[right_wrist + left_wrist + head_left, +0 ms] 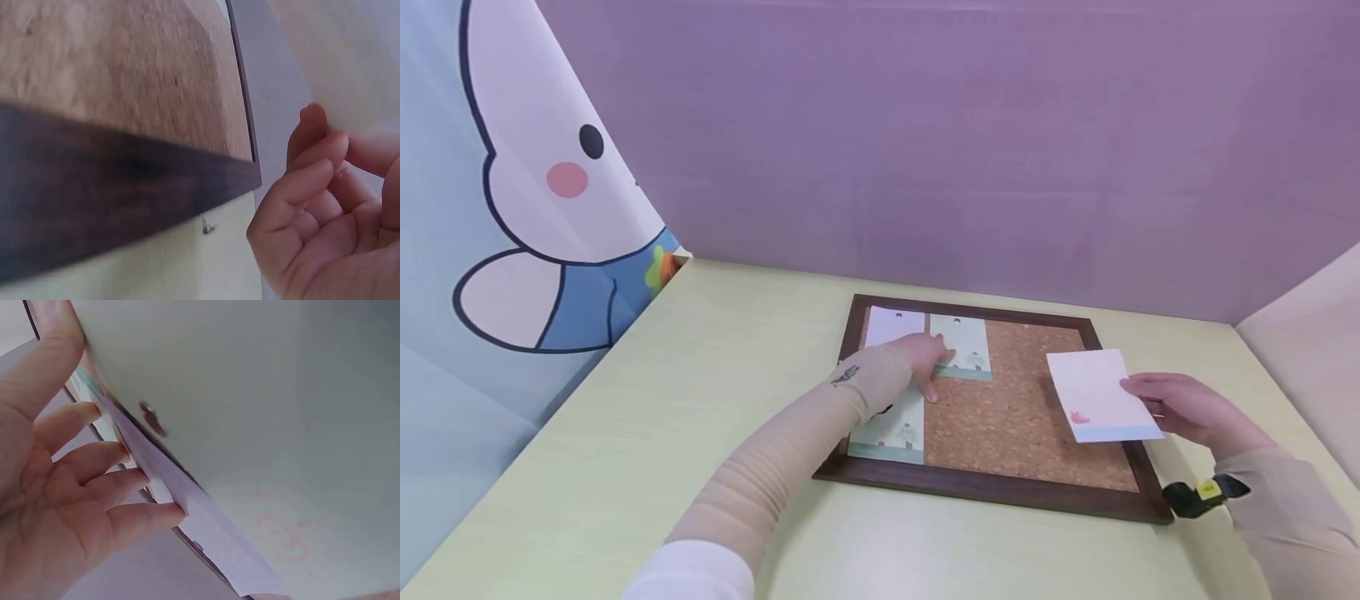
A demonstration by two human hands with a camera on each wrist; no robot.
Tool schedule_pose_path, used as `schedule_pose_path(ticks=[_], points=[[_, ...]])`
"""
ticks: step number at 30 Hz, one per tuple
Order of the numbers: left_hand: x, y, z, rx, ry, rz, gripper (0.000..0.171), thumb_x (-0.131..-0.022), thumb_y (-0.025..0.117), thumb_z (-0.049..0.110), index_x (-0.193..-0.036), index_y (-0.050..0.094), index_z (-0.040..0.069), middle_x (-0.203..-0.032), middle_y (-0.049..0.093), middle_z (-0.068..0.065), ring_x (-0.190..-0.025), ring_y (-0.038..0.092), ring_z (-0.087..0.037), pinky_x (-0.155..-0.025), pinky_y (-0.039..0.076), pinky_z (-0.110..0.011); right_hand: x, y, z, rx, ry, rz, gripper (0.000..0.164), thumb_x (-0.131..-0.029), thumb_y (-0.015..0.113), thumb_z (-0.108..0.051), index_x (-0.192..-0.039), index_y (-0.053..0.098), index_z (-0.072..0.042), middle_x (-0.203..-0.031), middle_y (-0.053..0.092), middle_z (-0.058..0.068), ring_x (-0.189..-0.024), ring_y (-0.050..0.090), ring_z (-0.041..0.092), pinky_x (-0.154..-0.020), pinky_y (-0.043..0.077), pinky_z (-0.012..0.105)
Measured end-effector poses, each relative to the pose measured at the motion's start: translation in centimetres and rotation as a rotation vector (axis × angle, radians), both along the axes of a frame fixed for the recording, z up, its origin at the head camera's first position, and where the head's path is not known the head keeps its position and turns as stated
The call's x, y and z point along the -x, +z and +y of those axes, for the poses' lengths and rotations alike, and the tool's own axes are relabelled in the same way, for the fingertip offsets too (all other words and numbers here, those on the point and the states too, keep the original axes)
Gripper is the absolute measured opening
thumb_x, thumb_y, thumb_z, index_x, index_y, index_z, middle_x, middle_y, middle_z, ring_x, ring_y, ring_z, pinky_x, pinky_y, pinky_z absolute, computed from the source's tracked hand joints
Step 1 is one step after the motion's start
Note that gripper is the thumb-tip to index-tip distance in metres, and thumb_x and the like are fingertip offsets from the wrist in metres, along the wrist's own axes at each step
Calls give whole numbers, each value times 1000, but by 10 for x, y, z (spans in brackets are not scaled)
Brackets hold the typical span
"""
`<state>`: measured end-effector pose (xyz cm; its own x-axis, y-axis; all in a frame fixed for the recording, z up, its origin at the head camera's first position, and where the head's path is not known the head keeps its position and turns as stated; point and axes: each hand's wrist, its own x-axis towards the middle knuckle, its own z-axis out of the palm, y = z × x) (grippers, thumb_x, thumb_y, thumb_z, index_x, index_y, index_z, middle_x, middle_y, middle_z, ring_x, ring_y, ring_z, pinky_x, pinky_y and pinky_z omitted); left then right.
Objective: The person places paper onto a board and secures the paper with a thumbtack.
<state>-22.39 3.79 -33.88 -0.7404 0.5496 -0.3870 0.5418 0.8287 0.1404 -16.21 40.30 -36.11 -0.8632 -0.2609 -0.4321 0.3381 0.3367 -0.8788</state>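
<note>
My right hand [1180, 406] pinches the right edge of a white note card [1097, 392] with a small red print and a blue lower band. It holds this card above the right side of a framed corkboard [1000, 425]. My left hand [921, 357] reaches over the board's left part with its fingers spread, touching the cards there. Beside its fingertips lies a pale card with a green band [966, 337]. A lavender card [891, 321] is at the upper left, partly behind the hand. Below, another green-banded card [887, 442] is half hidden by the left arm.
The corkboard's dark wooden frame [1000, 493] lies flat on a pale yellow table [715, 358]. A purple cloth backdrop [925, 150] rises behind the table. At the left hangs a light blue cloth with a large cartoon figure [550, 217].
</note>
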Motion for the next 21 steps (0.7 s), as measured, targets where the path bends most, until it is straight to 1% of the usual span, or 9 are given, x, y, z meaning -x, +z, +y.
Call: schedule_pose_path(ticks=[3,8,10,13,17,21], points=[[0,1,0,10,-5,3,87,-76,76,34,-148,31,17,-156,20,-12,-142,28,-27,-116,24,-34,2,2,-12,-14,13,5,16,-99,48,-22,-91,61,-25,-80,66,-11,-73,62,3,-67,54,22],[0,3,-1,-1,-1,-8,87,-75,76,34,-148,31,17,-156,20,-11,-142,28,-26,-117,23,-33,7,5,-34,-51,42,25,13,-97,54,-22,-88,63,-21,-72,61,-12,-66,56,0,-64,52,18],[1,5,-2,-4,2,-15,86,-76,76,34,-148,31,18,-157,20,-10,-142,28,-26,-117,23,-33,9,5,-43,-63,71,29,13,-96,55,-22,-88,63,-18,-70,60,-12,-64,55,-1,-64,51,17],[3,6,-3,-6,2,-23,82,-79,74,38,-147,32,19,-157,22,-8,-142,28,-25,-117,23,-33,14,3,-59,-93,105,27,12,-96,56,-20,-91,64,-12,-70,62,-11,-65,57,0,-62,51,17],[3,6,-3,-14,25,-37,76,-82,69,44,-146,36,20,-156,24,-6,-141,29,-23,-116,24,-32,17,0,-81,-155,151,38,19,-94,59,-20,-96,65,-3,-70,63,-7,-66,57,4,-61,50,18],[2,5,-2,-9,38,-44,71,-85,64,47,-146,37,22,-156,24,-5,-142,28,-23,-117,23,-32,18,2,-98,-223,170,48,24,-93,60,-23,-99,64,0,-71,62,-6,-68,56,6,-63,50,20]])
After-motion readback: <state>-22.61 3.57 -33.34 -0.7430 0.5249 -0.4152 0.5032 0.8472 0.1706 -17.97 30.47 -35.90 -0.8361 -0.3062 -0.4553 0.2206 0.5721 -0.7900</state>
